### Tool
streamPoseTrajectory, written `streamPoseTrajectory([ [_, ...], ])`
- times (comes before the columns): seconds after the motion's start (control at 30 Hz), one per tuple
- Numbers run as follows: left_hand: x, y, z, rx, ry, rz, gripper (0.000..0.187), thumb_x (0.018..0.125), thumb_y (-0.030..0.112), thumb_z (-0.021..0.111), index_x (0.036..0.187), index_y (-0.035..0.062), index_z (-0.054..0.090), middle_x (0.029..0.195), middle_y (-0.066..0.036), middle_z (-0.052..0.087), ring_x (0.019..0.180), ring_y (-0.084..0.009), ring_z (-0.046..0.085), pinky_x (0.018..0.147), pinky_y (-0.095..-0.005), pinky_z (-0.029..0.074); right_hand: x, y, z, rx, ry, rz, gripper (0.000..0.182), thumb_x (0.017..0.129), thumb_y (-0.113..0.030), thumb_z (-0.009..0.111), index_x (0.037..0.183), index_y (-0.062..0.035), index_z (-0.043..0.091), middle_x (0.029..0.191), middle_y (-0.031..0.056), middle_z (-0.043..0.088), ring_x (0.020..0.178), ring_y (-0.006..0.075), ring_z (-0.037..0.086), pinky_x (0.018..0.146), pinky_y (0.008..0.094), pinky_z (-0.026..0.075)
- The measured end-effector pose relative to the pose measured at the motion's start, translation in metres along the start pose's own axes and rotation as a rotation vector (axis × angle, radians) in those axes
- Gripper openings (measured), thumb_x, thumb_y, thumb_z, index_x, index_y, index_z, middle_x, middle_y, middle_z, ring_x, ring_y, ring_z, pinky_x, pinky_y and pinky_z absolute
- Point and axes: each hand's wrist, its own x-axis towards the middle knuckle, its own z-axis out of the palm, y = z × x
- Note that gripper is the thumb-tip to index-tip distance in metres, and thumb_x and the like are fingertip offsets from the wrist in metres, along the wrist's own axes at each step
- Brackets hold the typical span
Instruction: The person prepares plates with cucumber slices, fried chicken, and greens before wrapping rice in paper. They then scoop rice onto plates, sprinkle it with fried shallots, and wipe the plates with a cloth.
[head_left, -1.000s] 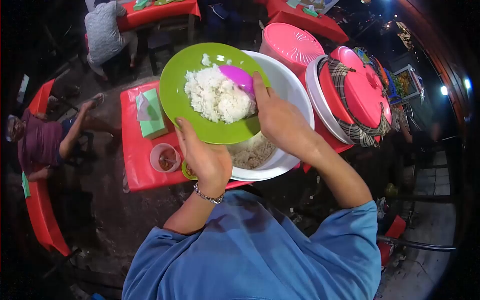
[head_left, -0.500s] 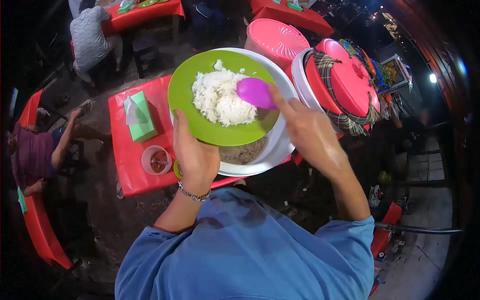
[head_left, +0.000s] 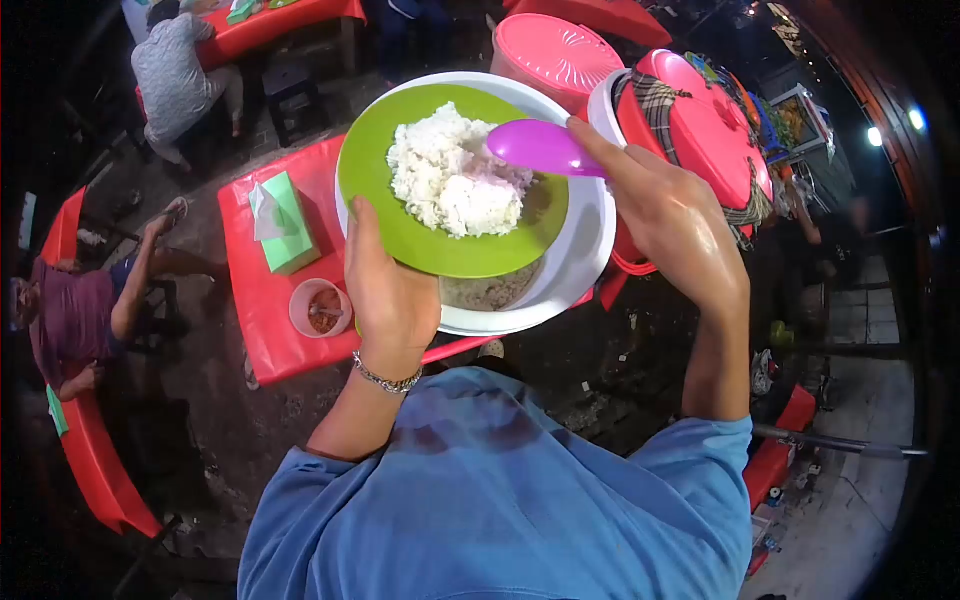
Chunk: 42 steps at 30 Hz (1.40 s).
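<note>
A green plate [head_left: 375, 180] rests in my left hand [head_left: 392, 305], thumb at its rim and the other fingers hidden underneath. White rice [head_left: 455, 175] is heaped on the plate. My right hand [head_left: 665, 215] grips a purple rice paddle [head_left: 548, 148], its blade above the right side of the heap. Below the plate stands a wide white tub [head_left: 590, 240], partly covered by it, with a greyish grainy layer [head_left: 490, 290] showing at the bottom.
On the red-covered table [head_left: 255, 340] are a green tissue box [head_left: 290, 215] and a clear cup [head_left: 320, 308] with reddish contents. A pink lidded container [head_left: 560, 50] and a red-lidded one wrapped in checked cloth [head_left: 655, 125] stand beyond. People sit at left [head_left: 75, 310] and upper left [head_left: 175, 75].
My right hand has drawn the paddle up and to the right, off the rice and clear of the heap's middle. The plate has shifted slightly up and right in view.
</note>
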Motion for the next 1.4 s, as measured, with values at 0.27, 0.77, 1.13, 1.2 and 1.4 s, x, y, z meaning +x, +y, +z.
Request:
streamPoseTrajectory([
  [0.27, 0.01, 0.009, -0.007, -0.019, 0.116, 0.131, 0.04, 0.104, 0.029, 0.035, 0.136, 0.0043, 0.041, 0.135, -0.009, 0.05, 0.123, -0.0224, 0.049, 0.105, -0.0386, 0.038, -0.003, 0.006, 0.035, 0.245, 0.13, 0.093, 0.058, 0.083, 0.002, 0.053, 0.138, -0.0153, 0.048, 0.086, 0.0169, 0.06, 0.08, 0.0325, 0.063, 0.07, 0.0419, 0.05],
  [0.77, -0.231, 0.163, -0.2, 0.315, 0.77, 0.781, 0.049, 0.103, 0.034, 0.038, 0.142, 0.0051, 0.038, 0.147, -0.011, 0.039, 0.133, -0.0299, 0.039, 0.112, -0.0473, 0.031, -0.059, -0.181, 0.178, 1.176, -0.401, -0.653, 0.012, 0.071, -0.008, 0.063, 0.081, -0.0013, 0.061, 0.096, 0.014, 0.059, 0.097, 0.0287, 0.057, 0.081, 0.0393, 0.049],
  [1.13, -0.214, 0.199, -0.434, 0.204, 0.774, -0.06, 0.054, 0.102, 0.039, 0.039, 0.141, 0.0015, 0.038, 0.143, -0.012, 0.044, 0.13, -0.0265, 0.044, 0.109, -0.0409, 0.035, 0.042, -0.31, 0.367, 0.494, -0.076, -0.148, 0.019, 0.077, -0.008, 0.054, 0.091, -0.001, 0.065, 0.087, 0.0134, 0.062, 0.09, 0.0292, 0.058, 0.078, 0.0412, 0.044],
  [1.2, -0.206, 0.188, -0.47, 0.183, 0.767, -0.22, 0.051, 0.102, 0.039, 0.041, 0.136, 0.0016, 0.045, 0.137, -0.011, 0.051, 0.124, -0.0232, 0.05, 0.105, -0.0386, 0.04, 0.062, -0.325, 0.411, 0.337, -0.064, -0.163, 0.018, 0.078, -0.011, 0.054, 0.088, -0.0022, 0.068, 0.086, 0.0124, 0.064, 0.089, 0.027, 0.058, 0.079, 0.0399, 0.043],
  [1.4, -0.187, 0.162, -0.489, 0.101, 0.694, -0.364, 0.048, 0.1, 0.038, 0.046, 0.132, 0.003, 0.051, 0.13, -0.008, 0.057, 0.117, -0.0202, 0.056, 0.1, -0.0361, 0.045, 0.085, -0.332, 0.438, 0.003, -0.382, -0.284, 0.02, 0.079, -0.016, 0.055, 0.073, -0.0115, 0.074, 0.075, 0.0085, 0.069, 0.086, 0.0211, 0.061, 0.083, 0.0368, 0.041],
])
